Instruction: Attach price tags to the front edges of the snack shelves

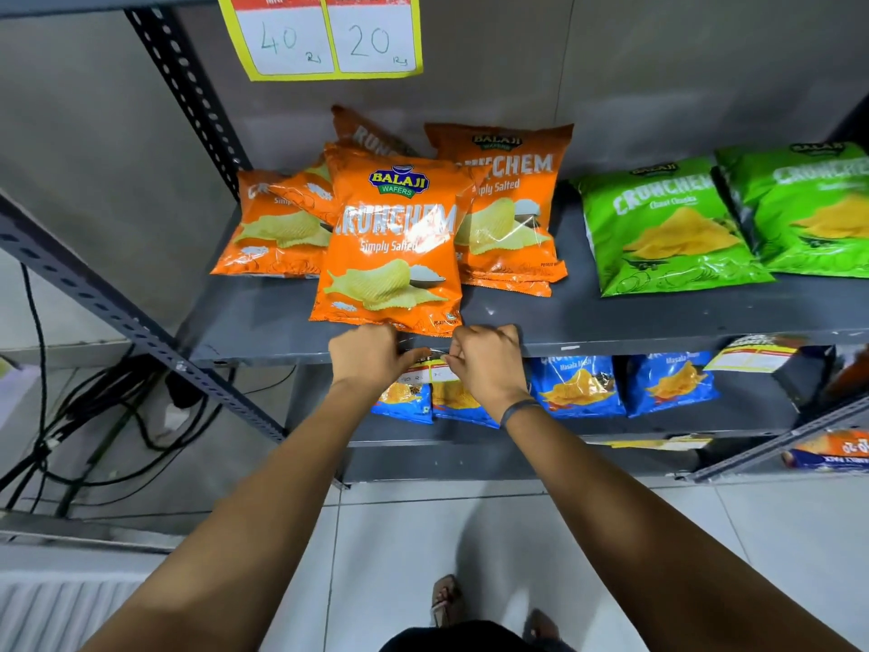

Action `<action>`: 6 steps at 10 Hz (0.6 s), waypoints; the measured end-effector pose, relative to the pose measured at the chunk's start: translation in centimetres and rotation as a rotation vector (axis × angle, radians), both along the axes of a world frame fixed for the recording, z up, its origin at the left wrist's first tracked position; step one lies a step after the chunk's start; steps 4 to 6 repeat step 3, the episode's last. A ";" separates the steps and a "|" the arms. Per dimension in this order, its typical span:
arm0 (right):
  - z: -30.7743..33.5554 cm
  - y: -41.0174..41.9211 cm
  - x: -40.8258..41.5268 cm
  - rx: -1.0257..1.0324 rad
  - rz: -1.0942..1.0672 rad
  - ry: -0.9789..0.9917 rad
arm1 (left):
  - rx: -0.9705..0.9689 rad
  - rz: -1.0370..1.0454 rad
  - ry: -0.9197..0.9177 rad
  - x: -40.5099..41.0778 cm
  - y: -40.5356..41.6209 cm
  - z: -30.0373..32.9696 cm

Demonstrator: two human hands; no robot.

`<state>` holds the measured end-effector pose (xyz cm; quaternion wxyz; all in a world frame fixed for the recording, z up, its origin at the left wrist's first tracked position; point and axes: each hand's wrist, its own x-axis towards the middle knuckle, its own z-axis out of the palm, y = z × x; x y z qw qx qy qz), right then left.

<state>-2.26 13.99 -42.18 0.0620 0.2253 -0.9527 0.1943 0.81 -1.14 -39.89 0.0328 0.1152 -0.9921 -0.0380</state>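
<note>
A yellow-edged price tag (429, 372) with red and white panels lies against the front edge of the grey middle shelf (658, 340), just below the orange chip bags (390, 247). My left hand (369, 357) pinches the tag's left end and my right hand (486, 362) pinches its right end, both pressed to the shelf edge. My fingers hide most of the tag. A bigger tag of the same kind (324, 35), marked 40 and 20, hangs from the shelf above. Another tag (752, 357) hangs on the same shelf edge further right.
Green chip bags (677, 228) lie on the right of the middle shelf. Blue chip bags (578, 385) fill the shelf below. A perforated grey upright (117, 317) slants across the left, with black cables (84, 430) on the floor behind it. My sandalled feet (446, 600) stand on white tiles.
</note>
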 end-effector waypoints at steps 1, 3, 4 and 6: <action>0.8 0.7 0.7 -0.055 -0.009 0.037 | -0.053 0.026 0.097 0.5 1.0 1.3; 9.2 3.9 2.3 -0.351 -0.077 0.488 | -0.121 -0.194 0.784 2.4 5.8 8.8; 9.2 3.9 2.3 -0.351 -0.077 0.488 | -0.121 -0.194 0.784 2.4 5.8 8.8; 9.2 3.9 2.3 -0.351 -0.077 0.488 | -0.121 -0.194 0.784 2.4 5.8 8.8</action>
